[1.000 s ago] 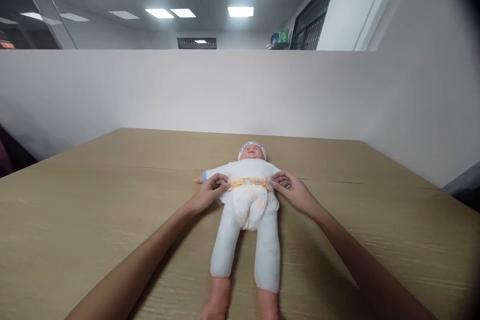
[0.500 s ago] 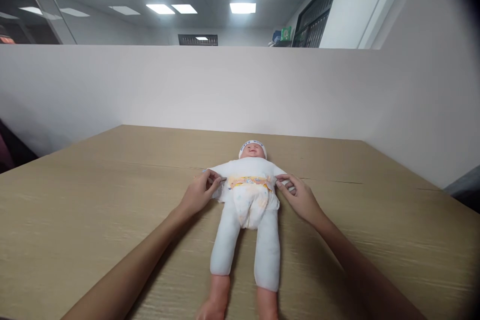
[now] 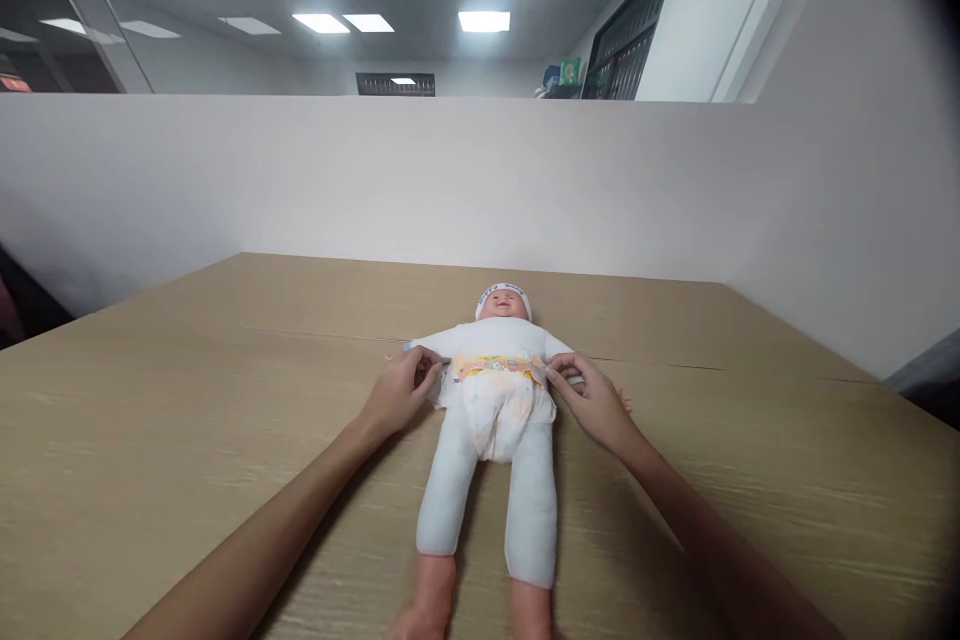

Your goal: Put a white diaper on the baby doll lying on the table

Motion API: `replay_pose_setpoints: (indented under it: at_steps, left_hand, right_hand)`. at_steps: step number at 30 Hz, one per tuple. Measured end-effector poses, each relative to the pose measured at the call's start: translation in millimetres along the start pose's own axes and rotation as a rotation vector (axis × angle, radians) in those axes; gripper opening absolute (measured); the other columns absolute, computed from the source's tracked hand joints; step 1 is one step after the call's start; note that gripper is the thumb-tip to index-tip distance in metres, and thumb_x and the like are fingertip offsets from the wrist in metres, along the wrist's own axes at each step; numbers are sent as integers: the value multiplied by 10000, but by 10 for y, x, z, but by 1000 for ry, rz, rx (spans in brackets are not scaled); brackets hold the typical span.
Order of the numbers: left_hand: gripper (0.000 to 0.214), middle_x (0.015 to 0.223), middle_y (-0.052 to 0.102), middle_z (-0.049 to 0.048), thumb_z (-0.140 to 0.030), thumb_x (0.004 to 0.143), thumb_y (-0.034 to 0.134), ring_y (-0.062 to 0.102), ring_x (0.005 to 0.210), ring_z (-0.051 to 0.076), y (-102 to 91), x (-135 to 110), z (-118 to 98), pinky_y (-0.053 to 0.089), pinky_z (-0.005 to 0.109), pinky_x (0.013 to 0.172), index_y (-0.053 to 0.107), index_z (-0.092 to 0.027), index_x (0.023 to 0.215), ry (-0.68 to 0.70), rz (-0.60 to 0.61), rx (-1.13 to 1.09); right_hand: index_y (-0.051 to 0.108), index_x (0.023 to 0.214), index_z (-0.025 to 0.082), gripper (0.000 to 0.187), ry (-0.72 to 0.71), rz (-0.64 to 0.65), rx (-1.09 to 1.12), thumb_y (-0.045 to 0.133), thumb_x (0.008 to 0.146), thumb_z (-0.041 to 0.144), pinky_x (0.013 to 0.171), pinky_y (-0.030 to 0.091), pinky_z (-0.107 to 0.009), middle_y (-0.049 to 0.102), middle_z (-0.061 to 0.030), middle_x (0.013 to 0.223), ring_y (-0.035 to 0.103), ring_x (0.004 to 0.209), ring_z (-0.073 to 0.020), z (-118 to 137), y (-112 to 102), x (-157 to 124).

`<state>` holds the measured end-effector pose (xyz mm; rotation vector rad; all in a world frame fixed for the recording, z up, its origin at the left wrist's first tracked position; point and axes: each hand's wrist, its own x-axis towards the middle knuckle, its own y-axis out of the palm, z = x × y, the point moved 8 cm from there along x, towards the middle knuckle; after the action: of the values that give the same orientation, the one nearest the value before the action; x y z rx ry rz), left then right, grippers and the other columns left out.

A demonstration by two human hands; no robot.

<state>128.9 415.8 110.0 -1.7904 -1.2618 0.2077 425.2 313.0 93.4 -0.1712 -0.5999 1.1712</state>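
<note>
A baby doll [image 3: 491, 480] in white clothes and a white cap lies on its back on the wooden table [image 3: 187, 420], head away from me. It wears a diaper [image 3: 497, 402] with a yellow patterned waistband. My left hand [image 3: 401, 390] pinches the diaper's left side at the doll's waist. On the other side, my right hand [image 3: 592, 398] pinches the right edge of the diaper, fingers closed on it. The doll's arms are partly hidden behind my hands.
A white partition wall [image 3: 300, 180] runs along the far edge of the table and turns along the right side. Bare tabletop stretches wide to the left and right of the doll. Ceiling lights show above the partition.
Both hands have slid slightly outward and down along the diaper's sides, staying pinched at the doll's waist. The doll has hardly shifted.
</note>
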Motion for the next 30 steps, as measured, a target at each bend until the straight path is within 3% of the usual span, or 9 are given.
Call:
replay_pose_setpoints:
  at_steps: [4, 12, 16, 22, 26, 30]
  left_hand:
    - [321, 1002, 726, 62, -481, 1030, 449, 643, 929, 256, -28, 1, 37, 472, 391, 865, 639, -222, 1018, -15, -9, 2]
    - [317, 1006, 731, 68, -489, 1025, 461, 653, 919, 257, -64, -4, 32, 474, 368, 814, 630, -221, 1009, -24, -7, 5]
    - [306, 1005, 723, 75, -470, 1031, 444, 649, 923, 257, -73, 6, 68, 472, 367, 812, 623, -223, 1002, -21, -19, 34]
    - [269, 1006, 690, 104, -430, 1018, 452, 632, 931, 273, -66, 1, 95, 449, 376, 803, 574, -214, 913, 7, 59, 212]
    - [260, 1002, 677, 120, -446, 977, 486, 622, 925, 295, -82, -43, 120, 436, 380, 769, 579, -211, 913, -20, 116, 292]
    - [294, 871, 655, 87, -502, 900, 556, 605, 801, 275, -55, -52, 216, 421, 370, 726, 552, -223, 807, -81, 175, 271]
  right_hand:
    - [591, 986, 235, 385, 7, 42, 110, 608, 944, 617, 733, 569, -308, 695, -46, 911, 681, 833, -191, -71, 51, -3]
    - [643, 1064, 218, 448, 23, 59, 185, 701, 880, 622, 846, 601, -356, 730, -69, 957, 709, 893, -209, -117, 37, 41]
    - [637, 1032, 221, 446, 17, -41, 217, 725, 859, 623, 874, 600, -383, 747, -77, 952, 731, 907, -231, -177, -53, 53]
    - [643, 1048, 222, 332, -79, -253, -155, 612, 957, 540, 646, 544, -351, 717, -93, 968, 654, 734, -210, 30, -271, -17]
    - [593, 1079, 224, 219, -179, -328, -256, 519, 1001, 414, 650, 521, -352, 692, -113, 1077, 640, 761, -205, 236, -344, -75]
    - [589, 1076, 235, 170, -219, -320, -304, 519, 1001, 370, 689, 512, -367, 662, -78, 988, 605, 716, -195, 413, -318, -152]
